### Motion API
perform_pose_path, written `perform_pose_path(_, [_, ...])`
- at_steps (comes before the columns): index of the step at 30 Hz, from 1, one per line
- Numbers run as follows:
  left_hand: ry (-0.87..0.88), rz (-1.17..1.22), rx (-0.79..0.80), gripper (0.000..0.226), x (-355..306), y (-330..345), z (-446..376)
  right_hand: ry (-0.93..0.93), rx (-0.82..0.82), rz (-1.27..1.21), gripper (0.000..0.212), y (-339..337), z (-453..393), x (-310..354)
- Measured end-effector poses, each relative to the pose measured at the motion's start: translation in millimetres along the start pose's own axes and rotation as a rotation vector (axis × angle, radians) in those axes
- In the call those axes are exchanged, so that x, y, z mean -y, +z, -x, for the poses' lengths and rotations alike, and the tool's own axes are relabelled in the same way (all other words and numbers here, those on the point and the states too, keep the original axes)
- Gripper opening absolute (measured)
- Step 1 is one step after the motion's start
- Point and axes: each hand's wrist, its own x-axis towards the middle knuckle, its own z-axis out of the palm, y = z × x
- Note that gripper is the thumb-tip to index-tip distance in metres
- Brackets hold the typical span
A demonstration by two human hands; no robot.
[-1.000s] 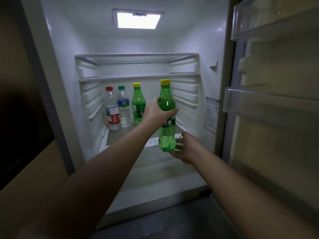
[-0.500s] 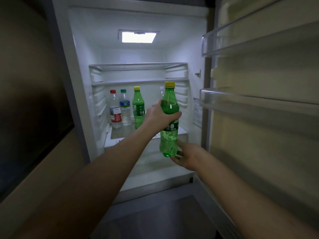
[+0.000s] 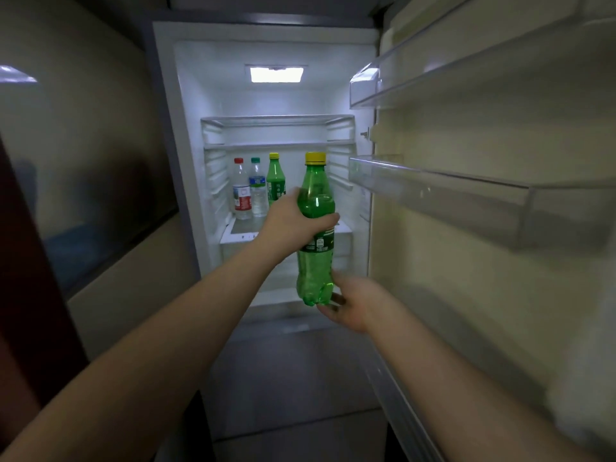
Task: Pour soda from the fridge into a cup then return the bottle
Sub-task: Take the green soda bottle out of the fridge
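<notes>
The fridge (image 3: 186, 128) stands open, its interior lit by a lamp (image 3: 276, 74) in the ceiling of the compartment. Its door (image 3: 466, 261) swings out to the right, with two clear door racks (image 3: 433, 191) on the inside. On a glass shelf (image 3: 243, 228) deep inside stand three bottles in a row: a red-capped water bottle (image 3: 241, 191), a green-capped water bottle (image 3: 257, 191) just beside it, and a green bottle with a yellow cap (image 3: 275, 178). In front of the shelf, held upright in the air, is the green soda bottle (image 3: 315, 235), also yellow-capped. The left hand (image 3: 293, 221) grips it around the upper body, fingers wrapped round. The right hand (image 3: 353, 301) cups the bottle's base from below, fingers curled under it.
</notes>
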Motion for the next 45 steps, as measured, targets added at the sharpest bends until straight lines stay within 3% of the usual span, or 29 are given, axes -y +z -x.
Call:
perform_pose_path(3, [0.000,-0.026,-0.035,0.047,-15.1,-5.3,33.9,0.003,0.023,0.039,0.020,-6.3,17.9,-13.0])
perform_pose_path(5, [0.005,-0.068,-0.056,0.046,-25.5,-9.6,55.3,0.003,0.025,0.057,0.037,-10.5,30.6,-21.5])
perform_pose_path(9, [-0.009,-0.091,-0.063,0.045,-46.7,-21.7,88.5,0.024,0.086,0.051,0.017,-15.8,67.1,-31.2])
perform_pose_path(22, [-0.003,-0.049,-0.056,0.042,-93.1,-53.2,205.5,-0.028,0.016,0.109,0.018,-23.7,196.1,-86.0])
perform_pose_path(33, [0.014,-0.001,0.087,0.038,-151.6,-50.8,330.3,-0.036,-0.062,-0.024,0.012,-68.8,331.9,-153.0])
perform_pose_path(45, [0.191,0.091,0.284,0.040,-256.4,18.8,419.2,-0.173,-0.207,-0.207,0.019,-172.3,466.6,-162.9])
